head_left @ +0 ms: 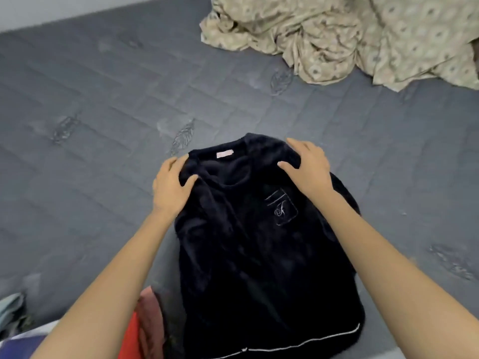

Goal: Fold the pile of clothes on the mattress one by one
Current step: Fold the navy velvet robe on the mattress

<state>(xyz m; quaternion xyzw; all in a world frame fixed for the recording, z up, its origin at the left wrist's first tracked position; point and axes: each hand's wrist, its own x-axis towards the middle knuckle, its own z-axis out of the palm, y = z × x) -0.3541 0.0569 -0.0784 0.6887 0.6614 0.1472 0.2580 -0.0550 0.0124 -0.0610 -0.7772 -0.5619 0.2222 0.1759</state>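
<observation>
Right now a black fleece top (pixel 259 255) lies front-up on the grey quilted mattress (pixel 103 112), from the centre to the lower middle of the frame, collar pointing away. The left hand (pixel 169 189) grips the shoulder left of the collar, thumb over the cloth, fingers curled round the edge. The right hand (pixel 308 169) rests on the other shoulder, fingers spread and bent; whether it pinches, I cannot tell. A crumpled beige patterned sheet (pixel 350 35) sits upper right, red clothes (pixel 134 338) at the bottom edge.

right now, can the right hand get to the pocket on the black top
Probably yes: the right hand rests on the black top just beyond the pocket, with nothing lying between them.
</observation>
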